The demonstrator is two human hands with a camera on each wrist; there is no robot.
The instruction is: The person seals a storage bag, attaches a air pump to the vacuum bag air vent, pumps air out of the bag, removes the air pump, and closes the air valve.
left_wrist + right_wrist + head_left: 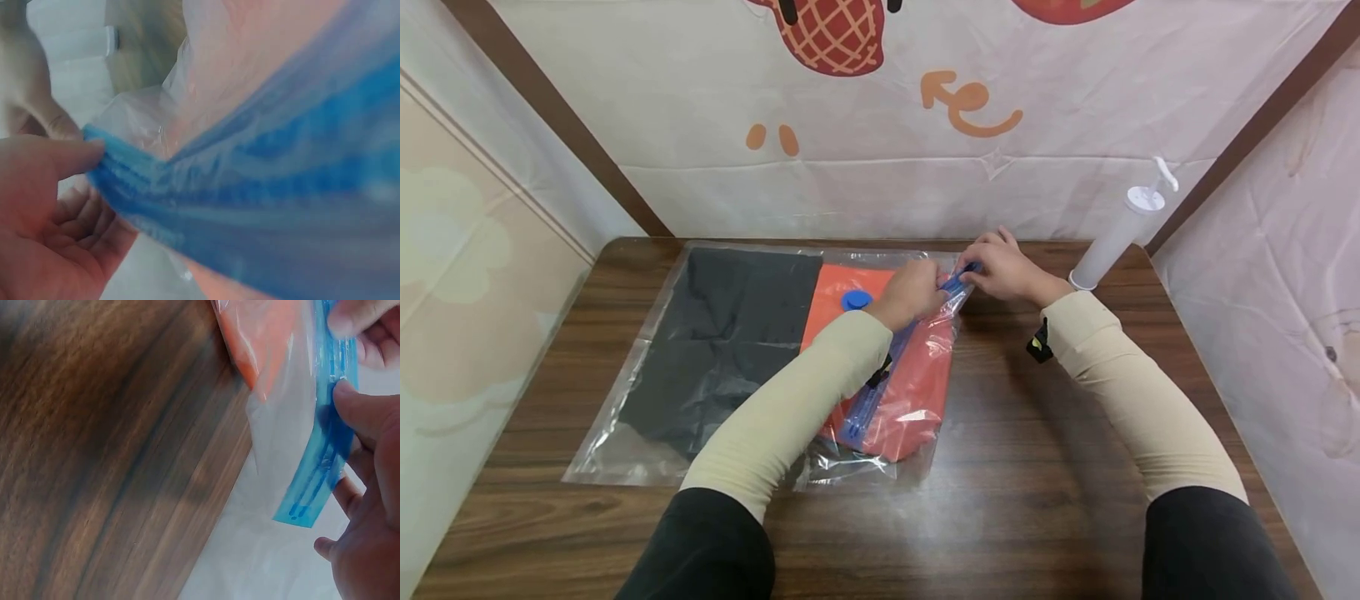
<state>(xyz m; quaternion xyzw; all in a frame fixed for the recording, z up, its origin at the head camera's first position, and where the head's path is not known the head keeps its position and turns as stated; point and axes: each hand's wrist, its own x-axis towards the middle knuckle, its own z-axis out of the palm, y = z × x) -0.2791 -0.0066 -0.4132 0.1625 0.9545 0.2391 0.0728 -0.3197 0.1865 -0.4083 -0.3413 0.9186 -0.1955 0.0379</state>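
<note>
A clear plastic vacuum storage bag lies across the table, with dark folded fabric on its left side and orange-red fabric on its right. Its blue zip strip runs along the right part, and a round blue valve cap shows on the orange area. My left hand pinches the strip near its far end between thumb and fingers. Beside it, my right hand pinches the same strip close to the bag's corner. In the right wrist view, the strip's end extends past my right thumb.
A white hand pump with a handle on top stands at the table's back right corner, just beyond my right wrist. The brown wooden table meets a printed cloth backdrop behind, with more cloth hanging at both sides.
</note>
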